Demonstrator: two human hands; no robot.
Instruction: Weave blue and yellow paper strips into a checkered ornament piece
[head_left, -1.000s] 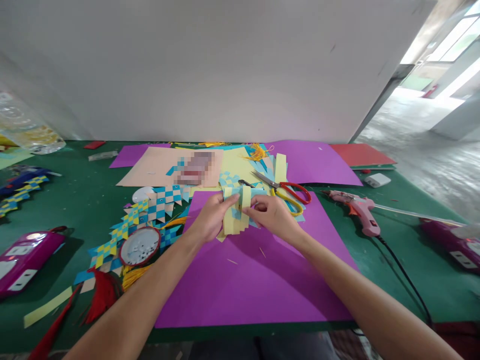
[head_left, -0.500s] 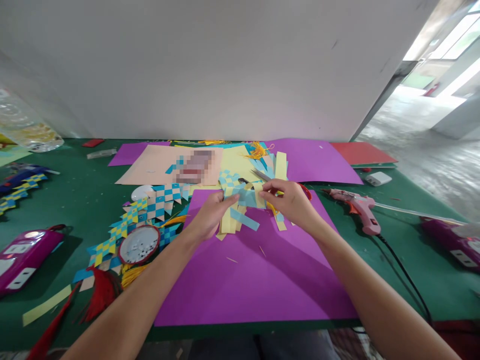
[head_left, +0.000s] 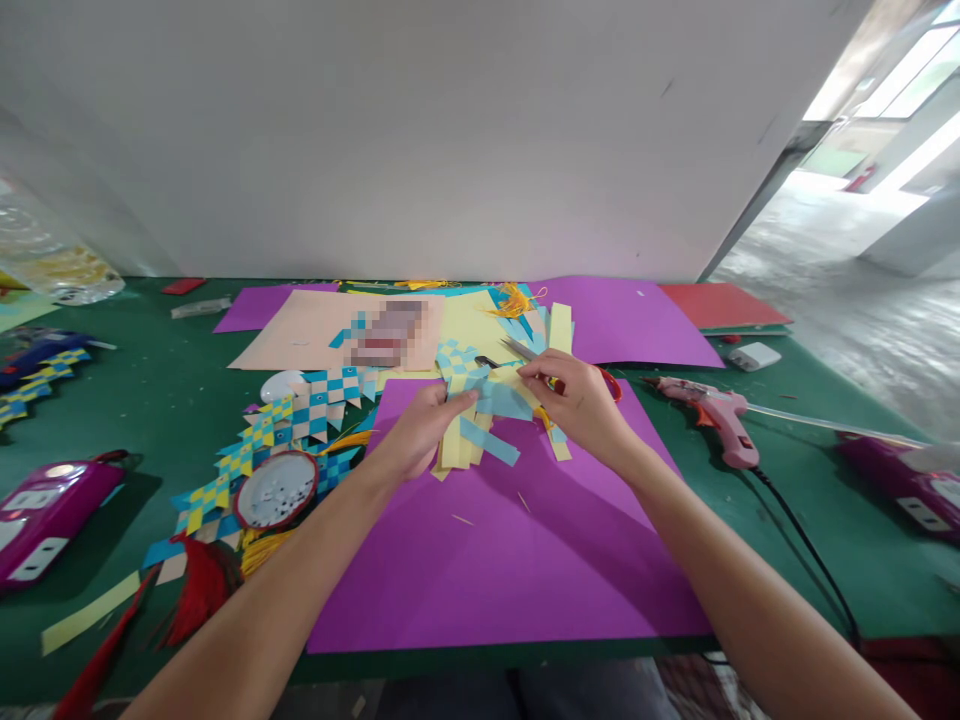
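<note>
My left hand point(head_left: 421, 430) pinches the left side of a blue and yellow paper strip piece point(head_left: 499, 398) between thumb and fingers. On its right side, my right hand point(head_left: 566, 395) has its fingertips closed on a yellow strip of the same piece. Yellow strips point(head_left: 455, 445) and a blue strip point(head_left: 489, 441) lie below the hands on a purple sheet point(head_left: 510, 570). Scissors point(head_left: 517, 348) lie just behind my right hand, their red handle partly hidden by it.
Woven paper fish point(head_left: 311, 400) and a round dish of small dots point(head_left: 277, 490) lie left. A pink glue gun point(head_left: 716, 415) with its cord lies right. Purple power strips point(head_left: 56, 515) stand at the sides, a plastic bottle point(head_left: 56, 250) back left.
My right hand has shifted slightly up, and the yellow strip at its fingertips now slants across the blue one. My left hand keeps nearly the same place.
</note>
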